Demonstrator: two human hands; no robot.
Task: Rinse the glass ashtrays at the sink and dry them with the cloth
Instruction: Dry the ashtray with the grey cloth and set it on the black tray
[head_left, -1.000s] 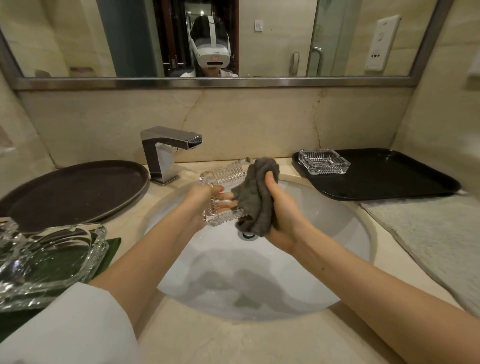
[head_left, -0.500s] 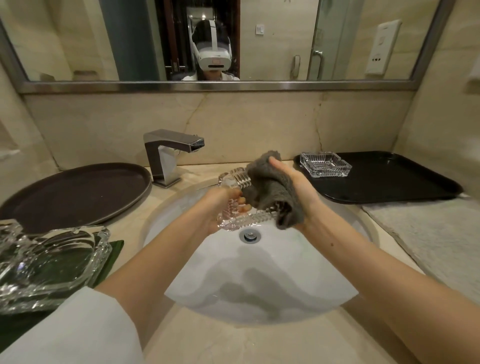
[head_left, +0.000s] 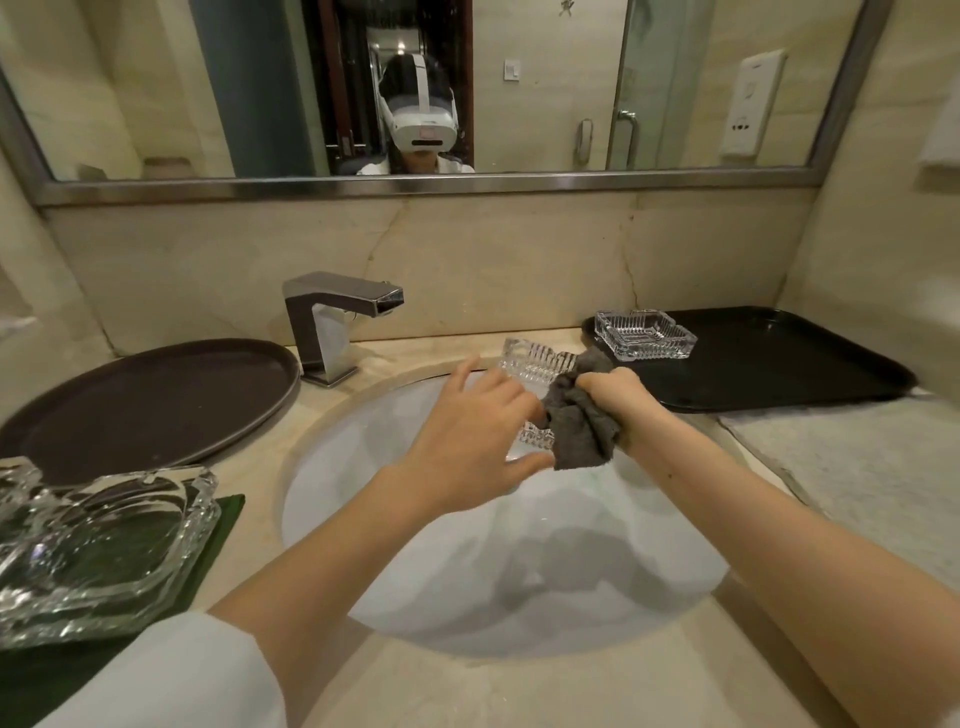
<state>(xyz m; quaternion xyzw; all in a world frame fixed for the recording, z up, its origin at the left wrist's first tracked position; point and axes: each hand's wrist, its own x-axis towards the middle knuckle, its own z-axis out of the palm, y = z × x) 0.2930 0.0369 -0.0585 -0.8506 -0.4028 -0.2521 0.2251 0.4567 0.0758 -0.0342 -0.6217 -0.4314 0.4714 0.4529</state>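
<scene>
Ribbed glass ashtray held tilted over the white sink basin. Left hand: fingers spread, thumb under the lower edge, palm against the glass. Right hand: fingers curled around a grey cloth, pressing it to the ashtray. Second glass ashtray sits on the black tray on the worktop. Square chrome tap behind. No legible writing.
</scene>
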